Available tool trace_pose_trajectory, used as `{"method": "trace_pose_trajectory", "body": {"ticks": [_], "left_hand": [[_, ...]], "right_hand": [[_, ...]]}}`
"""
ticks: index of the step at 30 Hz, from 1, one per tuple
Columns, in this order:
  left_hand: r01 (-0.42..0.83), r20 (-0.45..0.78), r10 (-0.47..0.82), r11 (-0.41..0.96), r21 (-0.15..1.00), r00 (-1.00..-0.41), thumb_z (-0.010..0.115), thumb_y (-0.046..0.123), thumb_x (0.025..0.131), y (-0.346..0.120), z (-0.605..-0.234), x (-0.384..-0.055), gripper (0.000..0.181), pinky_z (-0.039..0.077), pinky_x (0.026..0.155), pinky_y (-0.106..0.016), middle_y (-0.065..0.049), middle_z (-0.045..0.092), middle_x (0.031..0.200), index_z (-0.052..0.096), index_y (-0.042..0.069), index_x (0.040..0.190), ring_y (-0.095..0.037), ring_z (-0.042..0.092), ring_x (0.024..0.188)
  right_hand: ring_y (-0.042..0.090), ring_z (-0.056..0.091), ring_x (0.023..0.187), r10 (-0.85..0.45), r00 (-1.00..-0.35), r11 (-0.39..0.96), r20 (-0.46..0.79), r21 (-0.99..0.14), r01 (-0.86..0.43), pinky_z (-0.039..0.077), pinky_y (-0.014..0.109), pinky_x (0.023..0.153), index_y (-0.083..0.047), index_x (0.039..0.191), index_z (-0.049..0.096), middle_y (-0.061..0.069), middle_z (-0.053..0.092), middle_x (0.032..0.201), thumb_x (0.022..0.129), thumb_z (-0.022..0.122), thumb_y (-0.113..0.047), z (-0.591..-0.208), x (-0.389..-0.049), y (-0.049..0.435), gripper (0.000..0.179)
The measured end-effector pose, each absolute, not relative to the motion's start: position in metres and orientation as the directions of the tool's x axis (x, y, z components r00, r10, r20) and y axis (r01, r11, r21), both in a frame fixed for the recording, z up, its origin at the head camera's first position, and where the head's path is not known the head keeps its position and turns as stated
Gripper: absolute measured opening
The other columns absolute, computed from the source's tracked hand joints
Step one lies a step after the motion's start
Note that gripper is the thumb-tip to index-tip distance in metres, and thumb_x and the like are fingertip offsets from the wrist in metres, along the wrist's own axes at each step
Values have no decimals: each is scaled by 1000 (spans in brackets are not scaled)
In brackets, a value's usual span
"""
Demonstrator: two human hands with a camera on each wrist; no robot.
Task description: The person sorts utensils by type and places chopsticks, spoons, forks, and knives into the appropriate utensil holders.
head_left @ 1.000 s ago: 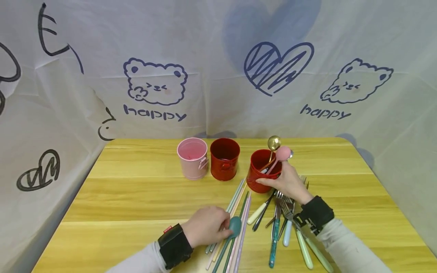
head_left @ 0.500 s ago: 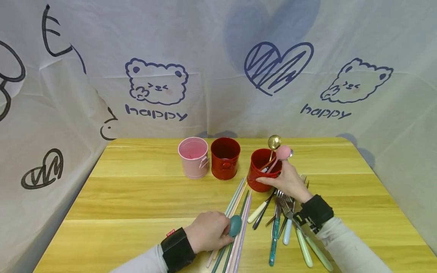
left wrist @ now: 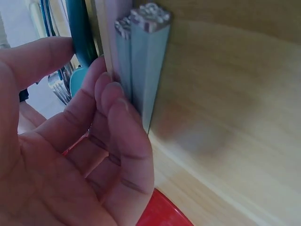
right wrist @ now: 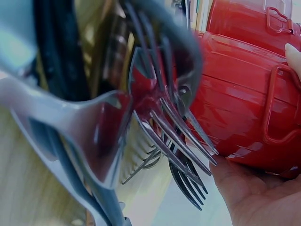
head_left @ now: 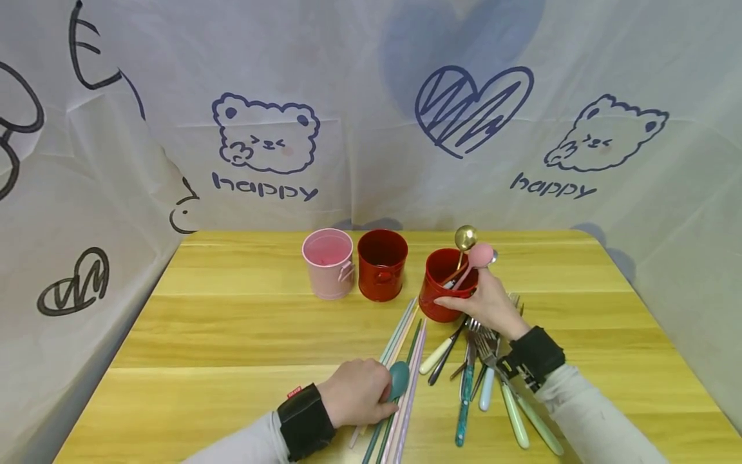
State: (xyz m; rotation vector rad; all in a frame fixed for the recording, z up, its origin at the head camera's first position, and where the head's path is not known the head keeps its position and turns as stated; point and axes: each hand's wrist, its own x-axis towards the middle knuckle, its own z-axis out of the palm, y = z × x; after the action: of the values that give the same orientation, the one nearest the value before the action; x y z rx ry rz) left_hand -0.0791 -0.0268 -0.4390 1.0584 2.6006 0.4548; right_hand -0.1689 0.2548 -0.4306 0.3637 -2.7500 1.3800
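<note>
My left hand is low over the loose chopsticks. Its thumb and index finger pinch the dark teal handle of a spoon, whose rounded bowl shows beside the knuckles. In the left wrist view, the other fingers lie curled against the metal-capped ends of pale blue-green chopsticks. My right hand grips the right-hand red bucket by its side, thumb in front; its other fingers are mostly hidden. A gold spoon and a pink spoon lean out of that bucket.
Further left stand a second red bucket and a pink bucket. Several forks and a knife with a teal patterned handle lie in a pile below my right wrist. A white drawn-on cloth hangs behind the table.
My left hand has shifted slightly right and down, bringing its thumb across the teal spoon's handle. My right hand stays on the red bucket.
</note>
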Motion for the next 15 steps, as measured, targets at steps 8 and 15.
{"method": "trace_pose_trajectory", "body": {"ticks": [8,15], "left_hand": [[538,-185,687,683,494,-703,76,30,86,-28,-441,-82,29,38,50,-17,14,51,60,61,21,63,-1,45,53],[485,-186,677,665,567,-712,74,25,87,-32,-440,-84,21,40,52,-16,14,58,62,67,19,67,1,48,53]], "right_hand": [[35,59,122,-187,-971,582,152,-778,-234,52,56,103,-9,144,44,16,60,139,79,88,-25,-433,-170,255,80],[33,60,121,-190,-968,585,162,-773,-245,53,54,102,-9,144,44,15,60,138,78,88,-25,-432,-170,254,81]]}}
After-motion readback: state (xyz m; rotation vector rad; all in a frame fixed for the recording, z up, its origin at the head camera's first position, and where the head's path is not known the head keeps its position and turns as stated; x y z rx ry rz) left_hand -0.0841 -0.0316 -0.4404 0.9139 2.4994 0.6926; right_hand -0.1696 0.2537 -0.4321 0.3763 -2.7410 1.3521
